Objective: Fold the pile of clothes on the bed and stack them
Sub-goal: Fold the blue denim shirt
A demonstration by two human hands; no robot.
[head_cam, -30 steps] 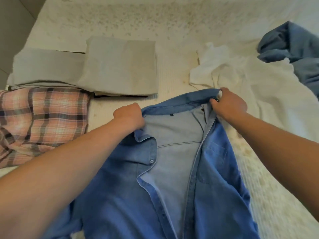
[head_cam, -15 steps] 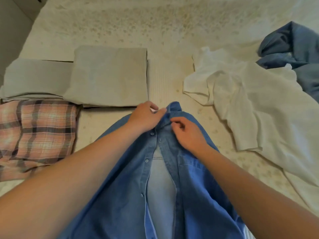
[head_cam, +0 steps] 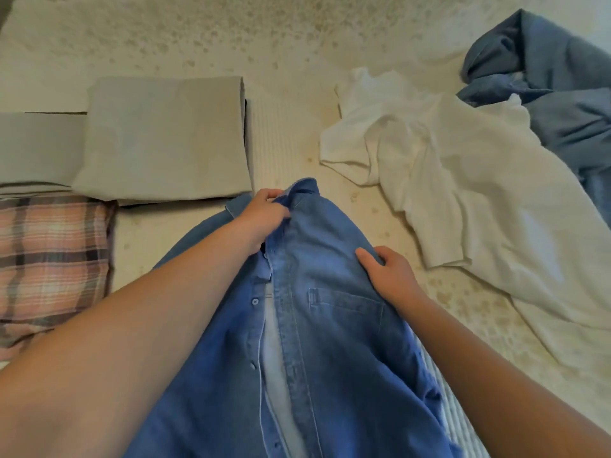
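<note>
A blue denim shirt (head_cam: 324, 325) lies front-up in the middle of the bed, its two button fronts nearly closed with a pale strip of lining showing between them. My left hand (head_cam: 264, 219) grips the collar at the top of the shirt. My right hand (head_cam: 388, 276) holds the shirt's right shoulder edge, just above the chest pocket, fingers curled over the fabric. To the right lies a crumpled white shirt (head_cam: 469, 200), and beyond it a rumpled grey-blue garment (head_cam: 555, 94). Both forearms cross the lower part of the view.
A folded beige cloth (head_cam: 165, 140) sits at the back left, partly over another folded beige piece (head_cam: 36, 147). A pink plaid folded garment (head_cam: 53, 262) lies left of the denim shirt. The cream speckled bedspread (head_cam: 297, 44) stretches behind everything.
The shirt fronts, wide open a second ago, are now drawn together. My right hand has left the collar and moved down and right to the shoulder edge. My left hand stays at the collar.
</note>
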